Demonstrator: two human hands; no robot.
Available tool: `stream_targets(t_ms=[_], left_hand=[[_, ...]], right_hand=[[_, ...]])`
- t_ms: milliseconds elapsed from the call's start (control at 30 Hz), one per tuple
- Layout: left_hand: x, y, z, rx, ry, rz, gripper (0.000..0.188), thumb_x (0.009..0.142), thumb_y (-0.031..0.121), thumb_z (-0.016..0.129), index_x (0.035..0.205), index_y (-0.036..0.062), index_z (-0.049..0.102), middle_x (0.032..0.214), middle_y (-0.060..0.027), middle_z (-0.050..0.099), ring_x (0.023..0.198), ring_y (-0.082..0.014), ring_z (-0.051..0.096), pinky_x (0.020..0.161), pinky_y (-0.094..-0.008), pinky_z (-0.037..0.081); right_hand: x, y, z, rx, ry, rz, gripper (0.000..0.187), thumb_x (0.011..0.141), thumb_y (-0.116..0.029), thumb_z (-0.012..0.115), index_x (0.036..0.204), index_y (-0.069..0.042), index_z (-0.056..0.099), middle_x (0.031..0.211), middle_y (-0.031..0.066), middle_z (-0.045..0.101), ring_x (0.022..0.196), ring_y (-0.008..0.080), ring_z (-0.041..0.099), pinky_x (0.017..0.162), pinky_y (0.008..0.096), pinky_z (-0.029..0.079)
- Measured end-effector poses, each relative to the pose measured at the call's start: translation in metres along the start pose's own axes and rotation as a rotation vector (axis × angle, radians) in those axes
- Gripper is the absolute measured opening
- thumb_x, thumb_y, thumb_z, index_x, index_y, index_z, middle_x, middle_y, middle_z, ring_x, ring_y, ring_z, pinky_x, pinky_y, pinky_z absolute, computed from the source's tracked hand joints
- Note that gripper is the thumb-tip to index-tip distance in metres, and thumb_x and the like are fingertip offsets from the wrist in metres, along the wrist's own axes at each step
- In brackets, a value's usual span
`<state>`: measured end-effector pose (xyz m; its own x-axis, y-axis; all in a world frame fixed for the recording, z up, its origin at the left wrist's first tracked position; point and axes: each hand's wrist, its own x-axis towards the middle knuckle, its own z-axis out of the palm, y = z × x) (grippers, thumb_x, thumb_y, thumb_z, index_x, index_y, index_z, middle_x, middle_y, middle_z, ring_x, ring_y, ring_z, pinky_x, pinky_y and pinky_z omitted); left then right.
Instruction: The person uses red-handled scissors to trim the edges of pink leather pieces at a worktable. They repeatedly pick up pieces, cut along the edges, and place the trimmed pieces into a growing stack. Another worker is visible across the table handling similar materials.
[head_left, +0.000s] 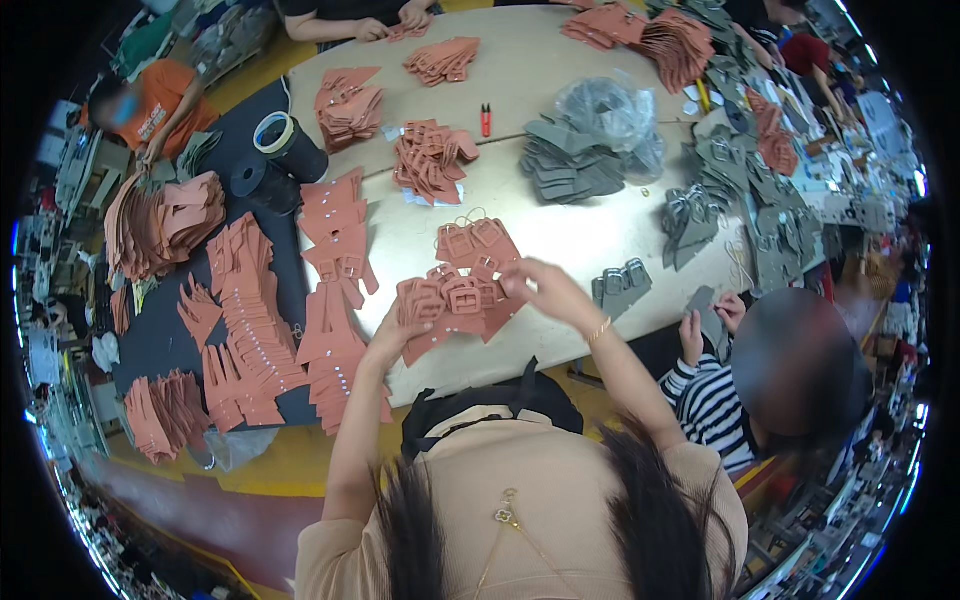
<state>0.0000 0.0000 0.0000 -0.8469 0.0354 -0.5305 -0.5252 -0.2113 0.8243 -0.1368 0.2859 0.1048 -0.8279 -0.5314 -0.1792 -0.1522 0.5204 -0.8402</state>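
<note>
Several coral-red buckled pieces [466,299]: near side of the worktop [580,232], directly before you, between your hands. Left hand [392,342]: closed on the left edge of the group, thumb on top. Right hand [545,288]: fingers half bent at the right edge; whether they pinch anything, you cannot tell.

Done, as judged: buckles sit on the group before you. Remaining, as judged: overlapping coral-red panels [335,325] to your left, mostly showing no buckle; total unclear.

Edges: near rim close to your body, the group just inside it. Left: tight, panels near your forearm. Right: one grey-green buckled piece [622,290]. Open room: right of centre, up to the far grey-green stack [570,160].
</note>
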Motion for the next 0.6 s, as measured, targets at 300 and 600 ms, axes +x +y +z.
stream_targets(t_ms=[300, 600], left_hand=[[0.046, -0.072, -0.069, 0.352, 0.372, -0.25, 0.055, 0.076, 0.017, 0.078, 0.119, 0.0011, 0.047, 0.098, -0.0162, 0.064, 0.086, -0.0213, 0.064, 0.072, -0.0322, 0.052], [0.012, -0.037, -0.019, 1.043, 0.664, 0.06, 0.054, 0.073, 0.018, 0.076, 0.119, 0.0072, 0.05, 0.108, -0.0173, 0.052, 0.102, -0.0375, 0.05, 0.091, -0.0445, 0.04]], right_hand=[[0.259, 0.13, 0.012, -0.258, 0.237, -0.096, 0.025, 0.084, -0.027, 0.063, 0.096, -0.005, 0.069, 0.084, 0.0165, 0.069, 0.075, 0.033, 0.067, 0.068, 0.04, 0.052], [0.375, 0.167, 0.025, -0.582, 0.544, 0.201, 0.044, 0.079, -0.029, 0.067, 0.11, -0.001, 0.053, 0.102, 0.027, 0.058, 0.09, 0.0433, 0.06, 0.083, 0.0479, 0.05]])
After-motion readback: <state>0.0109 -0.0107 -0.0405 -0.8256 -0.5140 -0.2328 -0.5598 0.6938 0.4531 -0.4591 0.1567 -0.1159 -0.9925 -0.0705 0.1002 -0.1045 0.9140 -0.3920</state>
